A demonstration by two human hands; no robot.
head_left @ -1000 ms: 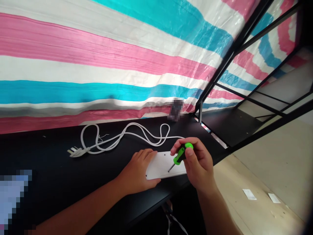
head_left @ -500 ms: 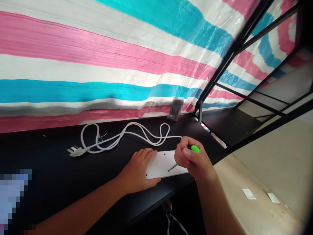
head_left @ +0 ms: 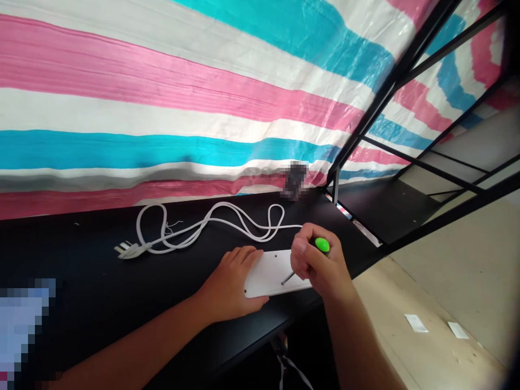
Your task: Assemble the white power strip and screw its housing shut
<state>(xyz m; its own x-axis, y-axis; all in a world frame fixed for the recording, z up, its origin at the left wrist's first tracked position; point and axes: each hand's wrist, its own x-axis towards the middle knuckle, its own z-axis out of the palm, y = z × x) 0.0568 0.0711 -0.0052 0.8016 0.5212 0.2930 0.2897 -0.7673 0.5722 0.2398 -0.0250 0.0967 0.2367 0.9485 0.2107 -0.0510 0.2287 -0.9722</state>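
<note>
Screwdriver [head_left: 322, 245] with green plastic handle [head_left: 322, 245], gripped in right hand [head_left: 314, 261], touches white casing [head_left: 266, 276].

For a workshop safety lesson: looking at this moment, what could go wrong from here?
The screwdriver in the right hand is angled down at the smooth white plastic casing, so its tip might slip and scratch the casing or jab the left hand pressing on it. The casing also lies near the edge of the black table, so a hard push might shift it off. The loose white cord could also snag an arm.
</note>
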